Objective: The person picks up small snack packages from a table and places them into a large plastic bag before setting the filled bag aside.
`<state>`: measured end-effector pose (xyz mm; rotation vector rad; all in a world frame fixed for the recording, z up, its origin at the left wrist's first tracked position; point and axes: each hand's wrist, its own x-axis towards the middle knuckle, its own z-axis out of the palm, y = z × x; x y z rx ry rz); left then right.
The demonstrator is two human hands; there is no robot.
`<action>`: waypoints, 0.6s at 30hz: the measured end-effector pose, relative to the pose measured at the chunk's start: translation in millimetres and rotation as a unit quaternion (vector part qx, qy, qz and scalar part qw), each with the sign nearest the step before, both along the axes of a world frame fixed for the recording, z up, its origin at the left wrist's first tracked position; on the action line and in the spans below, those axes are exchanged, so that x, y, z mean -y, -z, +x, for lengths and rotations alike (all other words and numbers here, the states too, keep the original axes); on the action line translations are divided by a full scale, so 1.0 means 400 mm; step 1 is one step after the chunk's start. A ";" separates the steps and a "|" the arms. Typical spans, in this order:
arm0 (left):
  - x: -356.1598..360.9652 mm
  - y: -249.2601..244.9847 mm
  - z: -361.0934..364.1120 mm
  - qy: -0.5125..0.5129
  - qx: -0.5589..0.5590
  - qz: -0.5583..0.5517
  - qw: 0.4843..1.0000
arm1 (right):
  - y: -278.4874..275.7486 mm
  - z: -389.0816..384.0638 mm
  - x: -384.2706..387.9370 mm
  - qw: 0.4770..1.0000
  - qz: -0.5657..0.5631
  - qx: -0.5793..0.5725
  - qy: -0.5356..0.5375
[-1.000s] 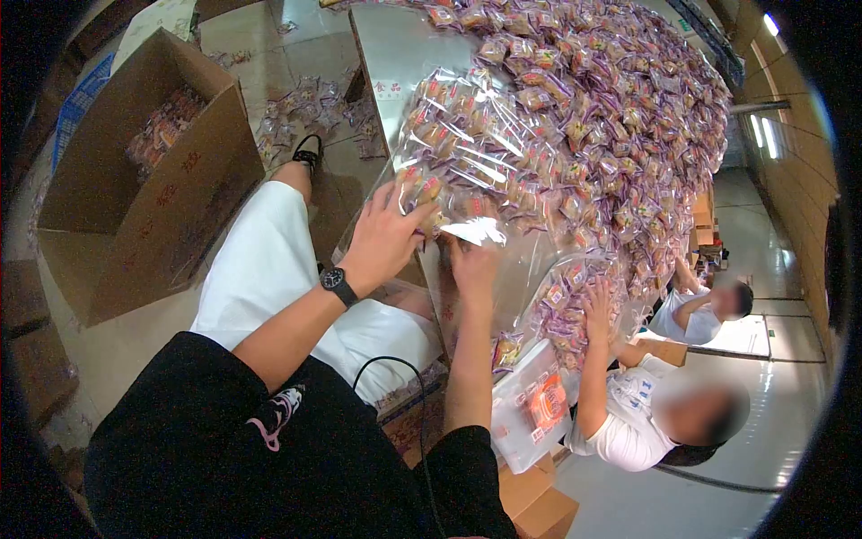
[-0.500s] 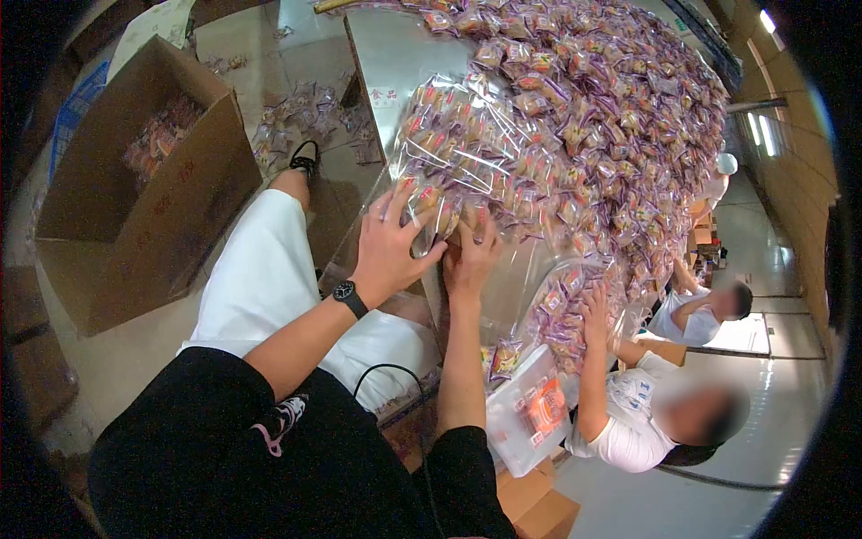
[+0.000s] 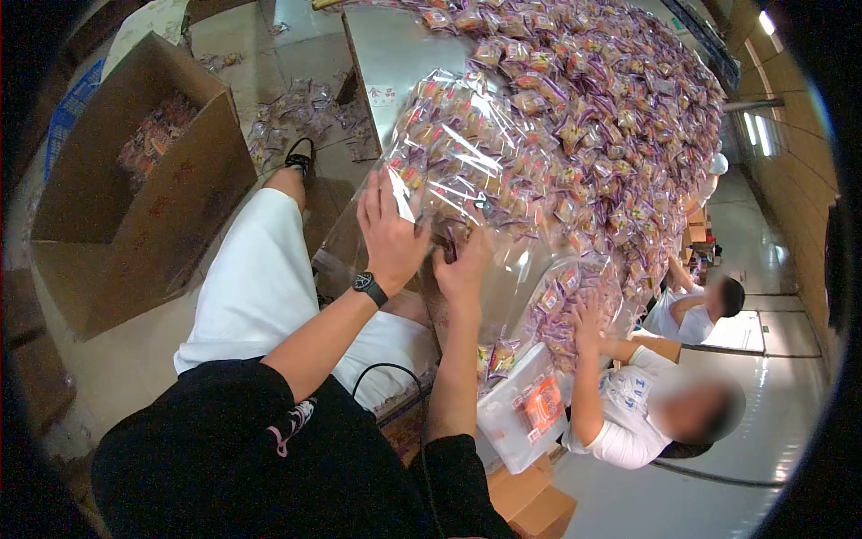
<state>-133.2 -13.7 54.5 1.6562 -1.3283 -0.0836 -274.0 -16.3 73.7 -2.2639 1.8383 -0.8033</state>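
Observation:
My left hand (image 3: 392,238), with a dark watch at the wrist, lies on the near end of a large clear plastic bag (image 3: 449,148) full of small wrapped snack packs. Its fingers are stretched out along the packs, and shiny film partly covers their tips. Beside it my right hand (image 3: 465,269) is at the same end of the bag, thumb apart from the fingers; glare and film partly hide its fingertips. The bag lies on the metal table (image 3: 404,45), and its loose film spreads around both hands.
A heap of wrapped snack packs (image 3: 611,117) covers much of the table. At left stands an open cardboard box (image 3: 171,216) with packs inside. To the right, a co-worker (image 3: 628,404) handles another filled bag (image 3: 561,296) beside a stack of flat printed bags (image 3: 525,409).
My left hand has closed its spread and moved from the packs at the bag's end to its left side. My right hand has shifted slightly. The co-worker's hand has moved a little.

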 end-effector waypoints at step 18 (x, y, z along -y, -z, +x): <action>-0.011 0.033 0.018 0.118 0.007 -0.076 0.990 | 0.106 0.006 0.036 0.976 -0.136 0.168 0.027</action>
